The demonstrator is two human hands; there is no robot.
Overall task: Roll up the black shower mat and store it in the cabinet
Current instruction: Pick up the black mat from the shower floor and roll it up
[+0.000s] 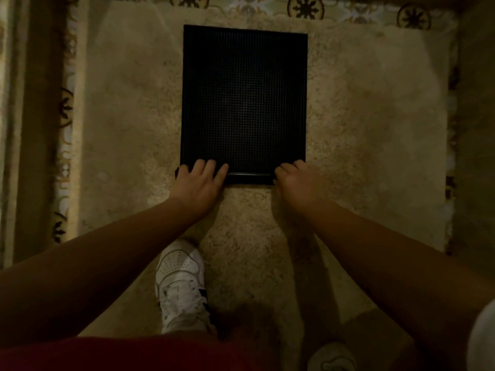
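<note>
Left hand (199,180) grips the near-left corner of the black mat (243,100), fingers curled over its edge, which has begun to turn up into a thin roll. Right hand (297,180) clasps the near-right corner the same way, knuckles bent. Both bare forearms reach straight forward and down. Beyond the hands the mat lies flat on a beige rug (375,116), with open rug on both sides and ahead. A white shoe (180,285) stands just behind the left hand. Patterned floor (64,108) borders the rug.
</note>
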